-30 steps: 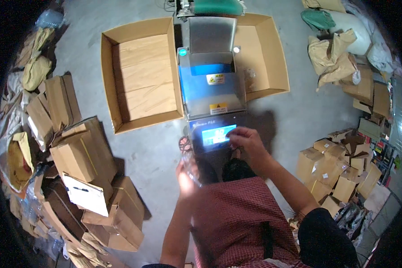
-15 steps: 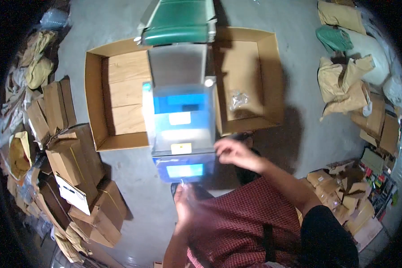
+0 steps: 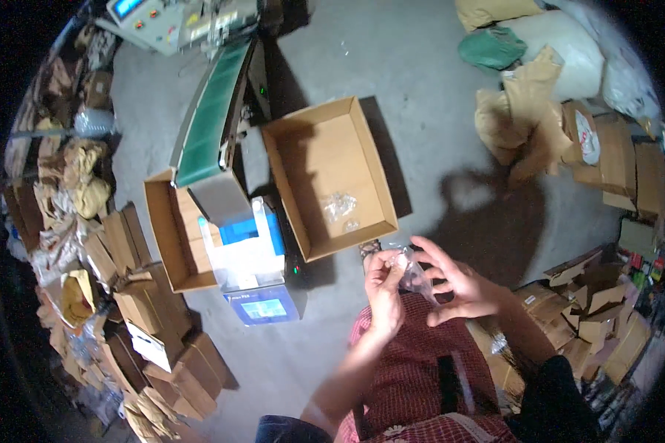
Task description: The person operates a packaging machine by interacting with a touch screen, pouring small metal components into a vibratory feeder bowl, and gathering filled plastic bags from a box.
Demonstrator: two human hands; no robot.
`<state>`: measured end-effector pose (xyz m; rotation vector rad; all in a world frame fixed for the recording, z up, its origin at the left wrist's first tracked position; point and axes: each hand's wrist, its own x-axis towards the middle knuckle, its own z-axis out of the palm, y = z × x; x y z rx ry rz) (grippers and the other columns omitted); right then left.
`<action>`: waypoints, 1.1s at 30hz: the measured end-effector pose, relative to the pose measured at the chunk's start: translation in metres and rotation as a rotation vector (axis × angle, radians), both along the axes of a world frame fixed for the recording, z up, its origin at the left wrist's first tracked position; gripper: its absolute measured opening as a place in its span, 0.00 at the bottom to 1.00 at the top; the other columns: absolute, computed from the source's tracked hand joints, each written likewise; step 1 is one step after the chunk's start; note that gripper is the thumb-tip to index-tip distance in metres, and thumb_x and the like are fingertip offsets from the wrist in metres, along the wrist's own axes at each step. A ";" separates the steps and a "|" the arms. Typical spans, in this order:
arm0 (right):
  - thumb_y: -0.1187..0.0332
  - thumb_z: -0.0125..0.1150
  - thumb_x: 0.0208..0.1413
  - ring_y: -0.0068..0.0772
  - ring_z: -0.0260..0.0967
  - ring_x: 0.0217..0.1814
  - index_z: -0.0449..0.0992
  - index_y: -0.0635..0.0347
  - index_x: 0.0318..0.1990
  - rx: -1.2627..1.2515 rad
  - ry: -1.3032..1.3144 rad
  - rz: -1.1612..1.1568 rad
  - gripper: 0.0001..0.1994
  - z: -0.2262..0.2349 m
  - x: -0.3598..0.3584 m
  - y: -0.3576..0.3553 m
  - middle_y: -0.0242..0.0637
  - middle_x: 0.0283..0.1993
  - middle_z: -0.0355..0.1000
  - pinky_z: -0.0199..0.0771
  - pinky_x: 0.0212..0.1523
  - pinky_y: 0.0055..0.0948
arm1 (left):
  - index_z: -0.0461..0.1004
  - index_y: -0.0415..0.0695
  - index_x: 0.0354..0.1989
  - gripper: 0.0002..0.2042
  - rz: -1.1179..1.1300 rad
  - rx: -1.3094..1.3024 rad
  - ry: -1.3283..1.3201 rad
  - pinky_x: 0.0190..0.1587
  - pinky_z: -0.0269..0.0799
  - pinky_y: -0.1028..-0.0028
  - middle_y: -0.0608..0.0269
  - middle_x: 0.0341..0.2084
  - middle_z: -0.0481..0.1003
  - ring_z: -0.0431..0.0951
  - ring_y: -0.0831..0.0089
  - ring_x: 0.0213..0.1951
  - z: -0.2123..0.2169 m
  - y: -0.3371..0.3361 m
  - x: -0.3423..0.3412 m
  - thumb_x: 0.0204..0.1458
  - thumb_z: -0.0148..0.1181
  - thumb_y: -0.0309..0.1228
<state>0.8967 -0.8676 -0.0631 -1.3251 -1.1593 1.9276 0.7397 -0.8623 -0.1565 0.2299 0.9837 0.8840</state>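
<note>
Over a grey concrete floor (image 3: pixel 436 103), both hands pinch a crumpled clear plastic bag (image 3: pixel 414 275).

The small clear bag (image 3: pixel 414 275) between the left hand (image 3: pixel 384 284) and right hand (image 3: pixel 458 284) is partly covered by fingers, and its contents are too small to tell. The machine's lit screen (image 3: pixel 262 308) is unreadable. The control panel (image 3: pixel 151 15) is cut off by the top edge.
</note>
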 end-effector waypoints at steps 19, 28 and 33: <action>0.72 0.56 0.58 0.11 0.61 0.20 0.74 0.65 0.39 0.585 -0.121 -0.845 0.06 0.155 0.100 -0.083 0.26 0.22 0.68 0.60 0.19 0.13 | 0.66 0.34 0.52 0.19 -0.193 0.260 -0.134 0.43 0.76 0.65 0.56 0.41 0.73 0.77 0.65 0.41 0.247 -0.055 0.083 0.59 0.51 0.37; 0.69 0.58 0.49 0.28 0.73 0.31 0.72 0.69 0.43 0.386 0.023 -0.530 0.15 0.247 0.333 -0.029 0.45 0.36 0.74 0.73 0.30 0.24 | 0.68 0.33 0.47 0.13 -0.354 0.463 -0.082 0.40 0.75 0.70 0.56 0.35 0.76 0.77 0.68 0.38 0.292 0.034 0.281 0.56 0.52 0.25; 0.64 0.56 0.53 0.27 0.72 0.38 0.68 0.68 0.52 0.383 -0.054 -0.303 0.21 0.302 0.421 0.066 0.43 0.45 0.72 0.75 0.35 0.24 | 0.70 0.34 0.44 0.12 -0.387 0.454 0.003 0.42 0.74 0.68 0.55 0.33 0.76 0.78 0.65 0.35 0.316 0.091 0.335 0.52 0.54 0.26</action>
